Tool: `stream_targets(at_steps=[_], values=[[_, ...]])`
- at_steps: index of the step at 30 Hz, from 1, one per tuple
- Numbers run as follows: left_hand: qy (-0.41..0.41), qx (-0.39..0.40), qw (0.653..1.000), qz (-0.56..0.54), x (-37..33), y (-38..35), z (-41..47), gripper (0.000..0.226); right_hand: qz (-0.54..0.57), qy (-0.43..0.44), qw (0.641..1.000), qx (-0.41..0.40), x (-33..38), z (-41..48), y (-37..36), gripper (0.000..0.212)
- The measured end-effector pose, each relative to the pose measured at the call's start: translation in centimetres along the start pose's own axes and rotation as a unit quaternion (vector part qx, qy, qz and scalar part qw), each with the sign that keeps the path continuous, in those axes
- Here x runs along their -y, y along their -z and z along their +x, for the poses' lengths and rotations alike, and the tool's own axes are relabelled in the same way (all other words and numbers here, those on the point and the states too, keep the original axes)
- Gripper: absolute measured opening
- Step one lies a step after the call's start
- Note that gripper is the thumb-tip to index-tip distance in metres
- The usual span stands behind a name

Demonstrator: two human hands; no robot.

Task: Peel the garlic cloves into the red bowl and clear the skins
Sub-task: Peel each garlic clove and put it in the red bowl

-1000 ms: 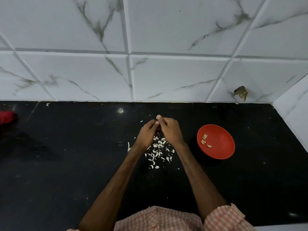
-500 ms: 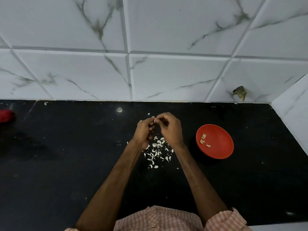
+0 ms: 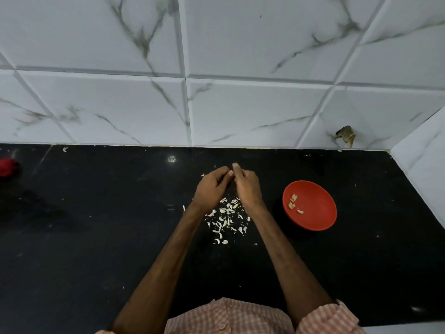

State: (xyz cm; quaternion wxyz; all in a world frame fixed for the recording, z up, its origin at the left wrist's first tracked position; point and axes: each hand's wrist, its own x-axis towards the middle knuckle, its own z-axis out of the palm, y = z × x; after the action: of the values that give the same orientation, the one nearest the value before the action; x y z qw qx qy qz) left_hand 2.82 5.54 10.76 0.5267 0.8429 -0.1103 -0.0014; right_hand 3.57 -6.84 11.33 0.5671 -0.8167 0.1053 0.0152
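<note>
**Mid-peel: both hands bunched on one clove over the skin pile**

The person's left hand (image 3: pixel 212 189) and right hand (image 3: pixel 248 186) are pressed together just above the middle of the frame. Their fingers are curled and the tips meet in a pinch. A tiny pale bit pokes out on top, most likely the small garlic clove (image 3: pixel 234 164) being worked, though most of it is hidden so it's hard to be sure.

Right below the hands is a scatter of thin white papery skins (image 3: pixel 226 218) on the glossy black stone tabletop (image 3: pixel 96 237). The round red plastic bowl (image 3: pixel 317 213) sits to the right of the hands, near but not touching. It has a few pale peeled cloves (image 3: pixel 293 202) on its left side.

Handling-wise, a clove like that is light and firm, but probably slick once the skin is off. A pinch at both ends, with a nail picking at the skin from the tip, seems the sensible grip. The skins look feather-light and would likely blow around or stick to fingers. Sweeping them into a heap with the edge of a hand should beat picking them up one by one.

There looks to be plenty left: this clove isn't in the bowl and the skins aren't cleared.

Also in frame are white marble-look wall tiles (image 3: pixel 120 104) and a blurry red object (image 3: pixel 6 167) at the left edge.
</note>
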Motion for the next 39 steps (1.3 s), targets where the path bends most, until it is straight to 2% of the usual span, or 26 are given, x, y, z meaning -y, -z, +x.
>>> stream_targets(at_steps=[2,5,10,13,15,16,18,20,21,24,28,30,32,36,39], values=[[0.016,-0.003,0.999,0.032,0.3,0.3,0.0,0.035,-0.028,0.016,0.999,0.022,0.0,-0.1,0.3,0.059],[0.033,0.018,0.994,0.099,0.4,0.6,0.0,0.032,-0.079,0.056,0.995,0.023,-0.4,-0.1,0.8,0.057],[-0.012,0.04,0.978,0.205,0.1,0.6,0.0,0.026,-0.197,0.079,0.977,0.027,-0.5,-0.2,0.8,0.054],[-0.014,0.018,0.981,0.193,0.6,0.5,-0.2,0.024,-0.17,0.09,0.981,0.017,-0.7,-0.2,0.9,0.044],[-0.004,-0.001,0.985,0.175,0.9,0.5,-0.4,0.023,-0.103,0.086,0.991,-0.009,-1.2,0.3,1.5,0.018],[-0.002,-0.005,0.986,0.168,1.1,0.5,-0.5,0.022,-0.082,0.081,0.993,-0.008,-1.4,0.3,1.8,0.012],[-0.005,-0.008,0.988,0.152,1.3,0.4,-0.6,0.02,-0.096,0.087,0.991,0.018,-1.9,0.4,2.3,0.03],[-0.01,-0.012,0.989,0.144,1.4,0.2,-0.6,0.017,-0.133,0.117,0.984,0.033,-1.8,0.0,2.2,0.04],[-0.01,-0.017,0.99,0.143,1.4,0.1,-0.6,0.016,-0.142,0.135,0.98,0.03,-1.5,-0.2,2.1,0.038],[-0.011,-0.026,0.989,0.148,1.7,0.1,-0.5,0.017,-0.118,0.174,0.977,0.032,-0.6,-0.2,2.0,0.015],[-0.015,-0.026,0.987,0.155,1.3,0.2,-0.5,0.018,-0.098,0.211,0.972,0.032,-0.6,-0.3,1.9,0.004],[0.012,-0.035,0.996,0.08,0.7,0.0,-0.6,0.023,-0.031,0.174,0.984,0.013,-0.6,-0.5,1.5,0.004],[0.045,-0.054,0.996,-0.057,-0.2,-0.5,-0.6,0.029,0.031,0.145,0.989,-0.005,-0.4,-0.5,0.9,0.009],[0.119,-0.097,0.943,-0.294,-2.4,-1.2,-0.5,0.034,0.079,0.154,0.985,-0.011,0.0,-1.2,0.3,0.01],[0.202,-0.075,0.902,-0.375,-3.2,-0.9,-0.3,0.038,0.048,0.211,0.976,-0.029,-0.3,-1.3,0.2,0.008]])
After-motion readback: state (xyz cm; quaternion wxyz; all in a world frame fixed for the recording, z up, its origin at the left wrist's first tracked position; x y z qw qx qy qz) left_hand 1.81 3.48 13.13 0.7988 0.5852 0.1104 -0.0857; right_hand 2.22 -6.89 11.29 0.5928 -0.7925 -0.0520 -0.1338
